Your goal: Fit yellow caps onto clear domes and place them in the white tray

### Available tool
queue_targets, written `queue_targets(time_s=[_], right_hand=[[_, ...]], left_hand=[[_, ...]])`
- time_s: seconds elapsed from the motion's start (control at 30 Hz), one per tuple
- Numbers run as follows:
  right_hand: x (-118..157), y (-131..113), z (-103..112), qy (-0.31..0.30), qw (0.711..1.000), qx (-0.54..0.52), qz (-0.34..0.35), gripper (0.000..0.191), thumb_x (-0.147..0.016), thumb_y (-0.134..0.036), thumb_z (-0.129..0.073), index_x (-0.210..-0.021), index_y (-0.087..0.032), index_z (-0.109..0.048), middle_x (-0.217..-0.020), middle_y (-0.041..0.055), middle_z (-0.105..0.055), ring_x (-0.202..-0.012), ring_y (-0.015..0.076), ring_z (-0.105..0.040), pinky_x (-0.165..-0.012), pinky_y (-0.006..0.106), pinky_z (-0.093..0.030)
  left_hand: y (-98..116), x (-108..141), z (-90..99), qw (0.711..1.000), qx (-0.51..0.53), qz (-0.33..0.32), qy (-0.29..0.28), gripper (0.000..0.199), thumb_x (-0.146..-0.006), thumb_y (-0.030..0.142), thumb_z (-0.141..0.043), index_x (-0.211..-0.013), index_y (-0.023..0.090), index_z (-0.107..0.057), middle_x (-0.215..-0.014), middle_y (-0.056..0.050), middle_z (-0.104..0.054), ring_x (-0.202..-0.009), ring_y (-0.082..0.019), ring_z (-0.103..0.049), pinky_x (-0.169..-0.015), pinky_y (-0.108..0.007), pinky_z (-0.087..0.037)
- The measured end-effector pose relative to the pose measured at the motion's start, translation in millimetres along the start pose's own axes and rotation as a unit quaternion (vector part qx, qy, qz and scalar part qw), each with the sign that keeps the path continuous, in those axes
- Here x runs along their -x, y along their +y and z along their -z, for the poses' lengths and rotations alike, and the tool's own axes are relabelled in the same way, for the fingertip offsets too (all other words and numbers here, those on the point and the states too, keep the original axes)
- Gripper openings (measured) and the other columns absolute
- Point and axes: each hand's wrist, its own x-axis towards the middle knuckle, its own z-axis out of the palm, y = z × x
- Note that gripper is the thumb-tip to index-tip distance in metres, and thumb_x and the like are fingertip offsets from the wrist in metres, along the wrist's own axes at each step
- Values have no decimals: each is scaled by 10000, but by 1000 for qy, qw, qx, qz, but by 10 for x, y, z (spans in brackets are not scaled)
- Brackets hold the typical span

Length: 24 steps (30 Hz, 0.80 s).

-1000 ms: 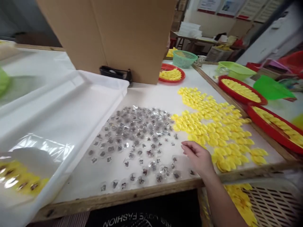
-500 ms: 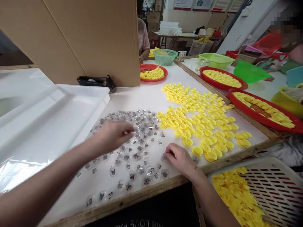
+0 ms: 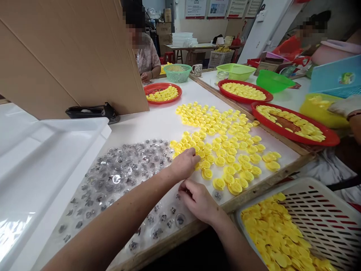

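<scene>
My left hand [image 3: 185, 164] reaches across to the left edge of the yellow pieces [image 3: 220, 145], its fingers pinched together at one of them; what lies between the fingertips is hidden. Just below it, my right hand [image 3: 197, 199] rests low over the white table [image 3: 135, 126], thumb and fingers closed on something too small to make out. Many clear round pieces with small dark printed figures [image 3: 124, 169] spread under and beyond my left forearm. One clear disc [image 3: 217, 195] lies right of my right hand.
A white tray [image 3: 56, 158] fills the left side, beside a cardboard sheet [image 3: 70, 56] and a black tool [image 3: 90, 111]. Red plates [image 3: 329, 138] hold yellow pieces. A basket of yellow pieces [image 3: 270, 229] stands at lower right. Two other people work at the far side and right.
My left hand has moved right, from above the clear pieces to the yellow ones. My right hand stays low over the table. The view has turned, shifting the surroundings left.
</scene>
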Motion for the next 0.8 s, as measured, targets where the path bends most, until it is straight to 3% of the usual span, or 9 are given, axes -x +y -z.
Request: queue_targets(time_s=[0.13, 0.23, 0.3, 0.37, 0.47, 0.53, 0.67, 0.73, 0.8], right_hand=[[36, 7, 18, -8, 996, -76, -50, 121, -798, -112, -498, -718, -201, -478, -635, -40, -558, -582, 124, -581, -539, 225, -439], [65, 74, 4, 9, 981, -166, -98, 80, -836, -199, -499, -760, -208, -476, -653, -35, -570, -618, 149, -645, -537, 228, -489], [54, 110, -20, 44, 975, -184, -120, 73, -856, -258, -497, -803, -209, -491, -667, -25, -583, -623, 164, -661, -539, 243, -515], [6, 100, -53, 93, 981, -136, -103, 80, -862, -276, -494, -819, -209, -507, -678, -11, -590, -604, 164, -652, -539, 252, -519], [-109, -33, -129, 159, 987, 13, -1, 71, -865, -236, -468, -833, -208, -524, -719, 27, -596, -622, 168, -622, -551, 261, -501], [-180, -175, -198, 174, 977, 93, 77, 97, -875, -200, -431, -857, -204, -526, -750, 51, -595, -662, 178, -605, -574, 274, -491], [-230, -434, -328, 116, 973, 108, 165, 108, -882, -148, -425, -885, -203, -519, -761, 54, -596, -689, 179, -598, -616, 287, -501], [-218, -515, -355, 77, 975, 78, 192, 105, -880, -137, -454, -909, -202, -531, -822, 67, -610, -754, 186, -609, -666, 300, -515], [-203, -571, -346, 41, 975, 51, 212, 129, -885, -122, -464, -929, -204, -552, -919, 84, -611, -865, 195, -609, -746, 316, -518]], left_hand=[[-70, 247, 96, 999, 22, 21, 19, 195, -699, 112, -535, -875, 179, -582, -994, -95, -567, -893, -234, -545, -684, -307, -433], [-122, 590, 264, 995, 56, 68, 44, 249, -730, 152, -531, -975, 192, -539, -860, -55, -606, -750, -189, -571, -633, -280, -428], [-138, 853, 348, 983, 130, 116, 57, 235, -737, 174, -550, -970, 202, -538, -749, -17, -600, -646, -160, -557, -584, -260, -412], [-136, 1101, 353, 958, 231, 160, 64, 199, -729, 187, -589, -924, 220, -568, -673, 10, -575, -592, -142, -529, -554, -249, -390], [-123, 1384, 213, 902, 368, 205, 96, 231, -710, 203, -661, -925, 237, -585, -668, 18, -567, -575, -128, -482, -528, -239, -359], [-121, 1503, 90, 839, 477, 229, 127, 261, -689, 228, -715, -901, 228, -563, -721, 4, -591, -601, -124, -487, -531, -231, -360], [-133, 1651, -11, 683, 673, 227, 171, 316, -614, 269, -811, -790, 187, -561, -746, -10, -618, -672, -122, -543, -608, -226, -409], [-140, 1715, 24, 636, 717, 217, 185, 329, -586, 249, -834, -804, 171, -600, -764, -17, -637, -699, -125, -565, -663, -241, -433], [-147, 1776, 82, 618, 736, 205, 183, 312, -596, 235, -831, -825, 156, -635, -789, -31, -655, -722, -132, -579, -704, -261, -446]])
